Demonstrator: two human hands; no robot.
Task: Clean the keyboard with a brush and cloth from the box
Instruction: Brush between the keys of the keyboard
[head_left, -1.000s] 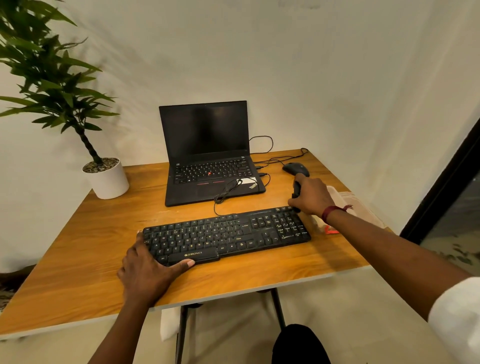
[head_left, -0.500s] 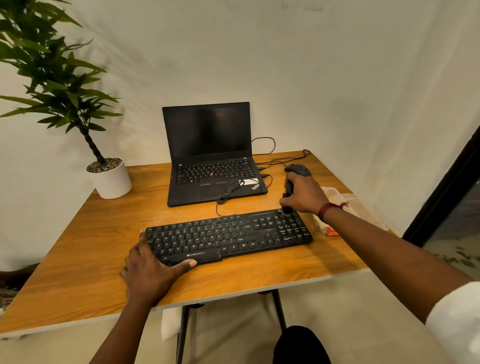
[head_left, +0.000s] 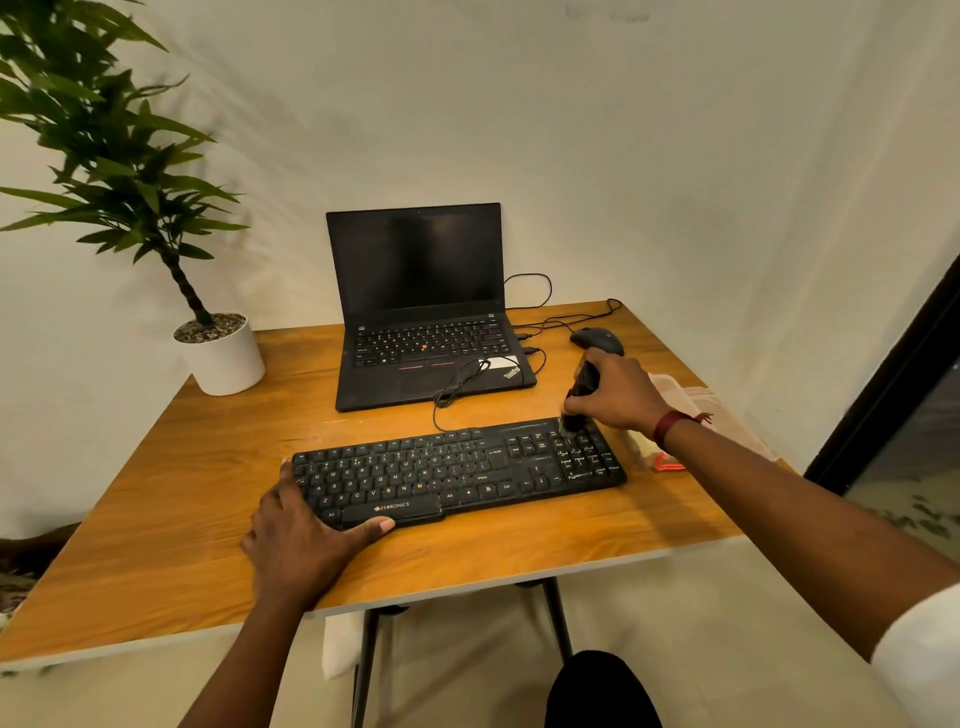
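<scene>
Two bare hands are at a smooth, orange-brown wood-grain tabletop (head_left: 156, 493) with a pale edge. A long, flat black plastic keyboard (head_left: 457, 470), marked ZEBRONICS on its front lip, lies across the near middle, slightly askew, with its right end farther from the person. The left hand (head_left: 296, 540) lies spread and flat at the keyboard's left end; its fingers rest against the short left side and its straight thumb runs along the front edge, curled round nothing. The right hand (head_left: 618, 392) is curled tight round the dark, slim handle of a brush (head_left: 579, 397), held steeply upright; its bristle end touches the keys at the back of the number pad, near the keyboard's far right corner. A dark red cord bracelet (head_left: 667, 426) circles that wrist.

Just beyond the wrist, at the tabletop's right edge, lies a pale, crumpled cloth (head_left: 696, 400) with something orange-red at its near end; what that is cannot be told. A rounded black mouse (head_left: 597, 340) sits just behind the right hand. An open matte black ThinkPad laptop (head_left: 421, 312), its screen dark, stands behind the keyboard, and a thin black cable (head_left: 457, 384) loops over its palm rest. At the far left corner a smooth white cylindrical pot (head_left: 223, 353), topped with pebbles, holds a leafy green plant (head_left: 104, 156).
</scene>
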